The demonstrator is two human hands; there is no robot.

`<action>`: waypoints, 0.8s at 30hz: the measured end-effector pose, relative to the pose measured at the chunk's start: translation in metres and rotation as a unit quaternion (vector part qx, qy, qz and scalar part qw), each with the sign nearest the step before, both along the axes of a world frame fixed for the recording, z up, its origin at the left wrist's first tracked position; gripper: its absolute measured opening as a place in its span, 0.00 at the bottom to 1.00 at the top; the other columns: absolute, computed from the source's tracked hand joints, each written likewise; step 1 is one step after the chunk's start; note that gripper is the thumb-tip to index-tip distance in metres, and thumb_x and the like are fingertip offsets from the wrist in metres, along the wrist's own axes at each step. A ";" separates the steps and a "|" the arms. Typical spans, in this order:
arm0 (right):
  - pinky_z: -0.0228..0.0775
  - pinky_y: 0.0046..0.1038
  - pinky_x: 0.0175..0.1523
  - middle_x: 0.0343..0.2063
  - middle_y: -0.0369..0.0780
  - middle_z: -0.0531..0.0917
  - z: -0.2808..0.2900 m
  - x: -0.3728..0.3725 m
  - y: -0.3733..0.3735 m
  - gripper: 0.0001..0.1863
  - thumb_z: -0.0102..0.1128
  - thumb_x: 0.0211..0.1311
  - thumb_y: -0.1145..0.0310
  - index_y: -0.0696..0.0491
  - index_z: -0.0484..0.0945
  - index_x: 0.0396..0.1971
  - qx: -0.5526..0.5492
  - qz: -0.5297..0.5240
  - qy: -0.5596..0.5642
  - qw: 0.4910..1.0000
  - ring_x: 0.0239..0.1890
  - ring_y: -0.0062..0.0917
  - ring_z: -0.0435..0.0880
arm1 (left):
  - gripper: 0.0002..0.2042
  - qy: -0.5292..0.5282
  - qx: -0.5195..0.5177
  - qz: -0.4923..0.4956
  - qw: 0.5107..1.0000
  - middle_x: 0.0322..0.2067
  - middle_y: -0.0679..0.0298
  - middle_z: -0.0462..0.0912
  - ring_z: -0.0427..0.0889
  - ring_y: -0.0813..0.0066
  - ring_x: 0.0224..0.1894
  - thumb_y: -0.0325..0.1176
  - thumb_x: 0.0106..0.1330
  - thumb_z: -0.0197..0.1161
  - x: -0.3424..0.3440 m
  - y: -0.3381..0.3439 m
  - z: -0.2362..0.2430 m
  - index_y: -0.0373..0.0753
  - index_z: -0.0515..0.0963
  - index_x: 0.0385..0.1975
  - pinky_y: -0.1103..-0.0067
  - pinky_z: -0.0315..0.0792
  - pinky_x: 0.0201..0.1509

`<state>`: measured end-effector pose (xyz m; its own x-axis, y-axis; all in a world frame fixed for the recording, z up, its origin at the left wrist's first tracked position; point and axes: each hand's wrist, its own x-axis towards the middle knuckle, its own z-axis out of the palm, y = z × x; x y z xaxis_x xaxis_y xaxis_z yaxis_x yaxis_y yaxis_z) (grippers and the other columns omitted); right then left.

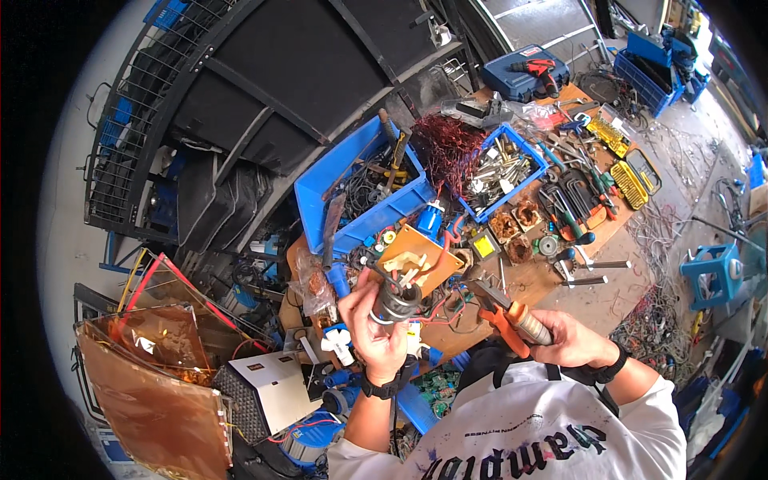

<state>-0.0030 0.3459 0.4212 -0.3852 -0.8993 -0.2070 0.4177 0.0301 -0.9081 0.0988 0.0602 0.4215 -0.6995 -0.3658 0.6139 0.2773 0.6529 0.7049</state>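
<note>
My left hand (pixel 370 334) grips a dark cylindrical part (pixel 397 306) with a silver band round it; its open top faces up and pale and reddish pieces stick out. It is held over the near edge of the workbench (pixel 520 276). To its right, my right hand (pixel 574 342) is closed round the handles of a pair of pliers (pixel 507 318), with orange-red and greyish grips. The plier jaws point up and left, apart from the cylinder. Just beyond the cylinder lies a tan board (pixel 416 252) with a blue cylindrical component (pixel 430 218) behind it.
Across the bench stand a blue bin (pixel 320 186) of cables, a tangle of dark red wire (pixel 448 148) and a blue tray (pixel 534 152) of metal pieces. Hand tools (pixel 580 200) and a drill (pixel 540 72) lie farther right. A blue stool (pixel 710 272) stands among scattered wires.
</note>
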 end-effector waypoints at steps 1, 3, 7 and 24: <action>0.63 0.14 0.47 0.40 0.28 0.76 0.002 0.000 0.000 0.23 0.54 0.53 0.83 0.57 0.75 0.53 0.002 0.003 -0.006 1.000 0.42 0.10 0.70 | 0.27 0.005 -0.036 0.000 0.999 0.53 0.54 0.65 0.69 0.53 0.62 0.31 0.58 0.71 0.001 -0.002 -0.002 0.31 0.69 0.56 0.63 0.63 0.67; 0.63 0.14 0.47 0.40 0.28 0.76 0.005 0.000 0.001 0.25 0.54 0.53 0.83 0.56 0.74 0.54 0.005 0.010 -0.016 1.000 0.42 0.10 0.70 | 0.28 0.016 -0.084 0.006 0.996 0.53 0.54 0.65 0.69 0.54 0.62 0.33 0.58 0.71 0.002 -0.003 -0.002 0.31 0.69 0.57 0.64 0.63 0.67; 0.63 0.17 0.41 0.33 0.28 0.74 0.012 0.001 0.003 0.20 0.55 0.50 0.81 0.55 0.75 0.47 0.032 0.021 0.005 0.999 0.36 0.11 0.69 | 0.23 0.035 -0.118 0.034 0.992 0.48 0.53 0.67 0.69 0.41 0.60 0.30 0.58 0.69 0.002 0.005 0.005 0.32 0.71 0.52 0.52 0.66 0.64; 0.60 0.19 0.34 0.25 0.29 0.67 0.018 0.004 0.010 0.13 0.53 0.47 0.81 0.54 0.72 0.35 0.040 0.038 0.012 0.998 0.29 0.13 0.65 | 0.29 0.088 -0.221 0.051 0.970 0.50 0.57 0.62 0.67 0.38 0.61 0.17 0.52 0.67 0.005 0.014 0.006 0.45 0.69 0.56 0.53 0.70 0.62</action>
